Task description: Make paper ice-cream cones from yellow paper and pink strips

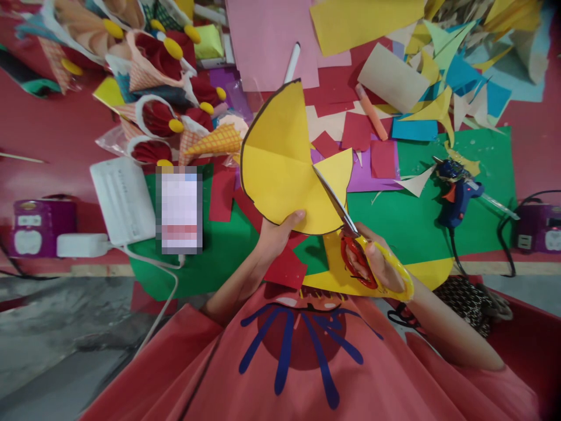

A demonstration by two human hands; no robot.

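Note:
A round piece of yellow paper (276, 169) with a dark outline is pinched in my left hand (283, 234), thumb on top and fingers hidden beneath. Part of the circle is cut away at the upper right. My right hand (377, 257) grips yellow-and-red-handled scissors (359, 263). Their blades lie along a straight cut from the rim to near the circle's middle, and a yellow wedge (339, 169) sits on the far side of the blades. Under my hands are red paper scraps (284, 269) and a green sheet (228, 251).
A blue glue gun (458, 199) rests on the right of the green sheet. Left are a phone (182, 210) on a cable, a white power bank (123, 199) and several paper cones (153, 117). Paper offcuts (447, 76) pile at the upper right. An orange marker (371, 111) lies beyond the wedge.

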